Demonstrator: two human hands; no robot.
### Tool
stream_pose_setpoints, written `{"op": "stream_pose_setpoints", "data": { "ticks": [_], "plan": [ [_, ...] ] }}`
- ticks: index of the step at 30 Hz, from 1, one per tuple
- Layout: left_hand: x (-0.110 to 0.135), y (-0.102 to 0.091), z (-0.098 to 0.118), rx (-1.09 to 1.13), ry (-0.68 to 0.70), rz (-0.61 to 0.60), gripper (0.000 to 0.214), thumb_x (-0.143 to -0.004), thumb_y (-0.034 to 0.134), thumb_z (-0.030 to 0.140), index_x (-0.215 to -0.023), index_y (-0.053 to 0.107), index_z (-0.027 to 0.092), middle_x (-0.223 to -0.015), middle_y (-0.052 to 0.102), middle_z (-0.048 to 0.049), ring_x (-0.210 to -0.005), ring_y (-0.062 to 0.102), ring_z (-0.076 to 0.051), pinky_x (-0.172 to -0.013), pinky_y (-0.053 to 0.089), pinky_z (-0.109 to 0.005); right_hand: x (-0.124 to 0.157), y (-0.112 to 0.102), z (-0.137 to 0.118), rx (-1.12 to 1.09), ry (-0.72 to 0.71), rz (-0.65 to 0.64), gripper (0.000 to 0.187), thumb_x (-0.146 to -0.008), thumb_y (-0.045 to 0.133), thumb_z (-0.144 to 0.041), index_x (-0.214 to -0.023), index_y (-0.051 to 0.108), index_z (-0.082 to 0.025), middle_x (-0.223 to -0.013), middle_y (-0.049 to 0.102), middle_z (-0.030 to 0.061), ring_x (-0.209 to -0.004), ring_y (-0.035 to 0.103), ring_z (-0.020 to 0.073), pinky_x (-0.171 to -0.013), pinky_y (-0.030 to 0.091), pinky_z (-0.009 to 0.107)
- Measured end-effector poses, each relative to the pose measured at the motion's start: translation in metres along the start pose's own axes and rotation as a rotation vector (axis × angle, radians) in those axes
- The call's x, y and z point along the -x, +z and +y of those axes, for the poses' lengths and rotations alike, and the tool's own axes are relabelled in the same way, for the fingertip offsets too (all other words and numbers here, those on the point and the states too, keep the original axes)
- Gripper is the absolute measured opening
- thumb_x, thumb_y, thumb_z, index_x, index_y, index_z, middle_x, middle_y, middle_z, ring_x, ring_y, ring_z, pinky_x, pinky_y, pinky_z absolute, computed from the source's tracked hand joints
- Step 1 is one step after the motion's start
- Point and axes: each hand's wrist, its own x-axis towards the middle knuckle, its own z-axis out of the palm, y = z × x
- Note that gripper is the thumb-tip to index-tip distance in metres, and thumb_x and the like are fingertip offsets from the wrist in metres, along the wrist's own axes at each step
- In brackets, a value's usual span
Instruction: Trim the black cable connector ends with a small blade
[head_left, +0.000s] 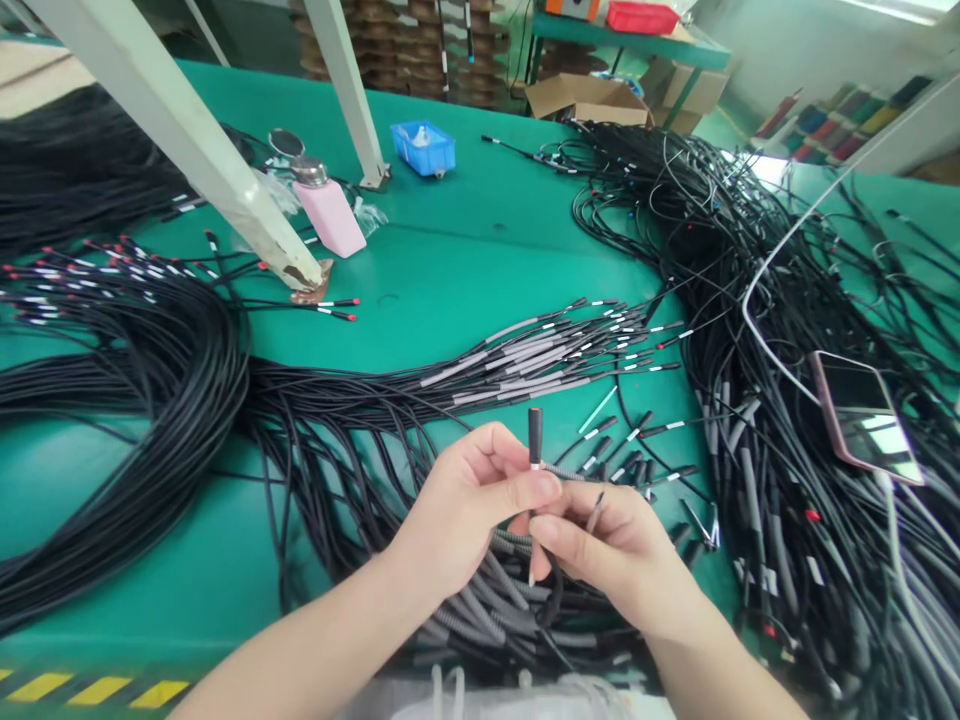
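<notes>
Near the front of the table, my left hand (472, 505) is closed in a pinch on a cable. The cable's black cylindrical connector (535, 437) stands upright above the thumb, with a small white band beneath it. My right hand (611, 545) is closed just to the right, thumb and fingers pinching the lower part of the same cable. A thin pointed piece (595, 512) sticks up among the right fingers; its kind is unclear. Beneath both hands lies a bundle of cables with grey ribbed sleeves (480, 605). Loose black connectors (598, 455) with white labels lie beyond the right hand.
Coiled black cables (187, 400) fill the left; a large tangled cable heap (720, 240) covers the right, with a phone (870, 415) and white cord on it. A pink pump bottle (330, 215), blue bin (424, 148) and white posts (349, 90) stand farther back.
</notes>
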Motion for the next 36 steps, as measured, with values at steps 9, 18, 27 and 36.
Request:
{"op": "stream_pose_setpoints", "data": {
  "ticks": [9,18,27,36],
  "plan": [
    [0.001,0.003,0.002,0.019,-0.007,0.034,0.036,-0.067,0.092,0.018,-0.066,0.056,0.015,-0.06,0.068,0.0028,-0.038,0.056,-0.008,-0.033,0.05,-0.018,-0.003,-0.001,-0.001,-0.074,0.077,-0.033,0.045,-0.096,0.068,-0.054,-0.082,0.072,-0.011,-0.054,0.046,-0.0036,-0.046,0.024,0.0044,-0.044,0.015,0.024],
    [-0.003,-0.001,-0.003,-0.046,-0.032,0.064,0.025,-0.066,0.092,0.03,-0.074,0.076,0.013,-0.064,0.072,-0.0041,-0.049,0.063,-0.016,-0.035,0.054,-0.026,-0.006,0.0,-0.003,-0.152,-0.001,0.022,0.036,-0.091,0.076,-0.046,-0.081,0.056,-0.017,-0.066,0.063,-0.0002,-0.047,0.043,0.0057,-0.048,0.033,0.02],
    [-0.002,0.003,-0.003,-0.043,-0.005,0.094,0.029,-0.067,0.092,0.026,-0.084,0.07,0.018,-0.065,0.075,-0.0012,-0.05,0.065,-0.018,-0.035,0.055,-0.026,-0.007,0.001,-0.011,-0.164,0.005,0.012,0.036,-0.091,0.076,-0.045,-0.082,0.055,-0.018,-0.067,0.055,-0.0038,-0.057,0.059,0.0091,-0.058,0.045,0.022],
    [-0.011,-0.011,-0.011,-0.496,0.268,0.218,0.025,-0.084,0.079,0.042,-0.081,0.071,0.019,-0.089,0.077,-0.003,-0.091,0.069,-0.016,-0.085,0.052,-0.024,0.0,-0.011,-0.017,0.369,-0.045,0.242,0.028,-0.096,0.061,-0.039,-0.077,0.051,-0.021,-0.06,0.05,-0.005,-0.053,0.047,0.0099,-0.052,0.037,0.022]
  ]
}}
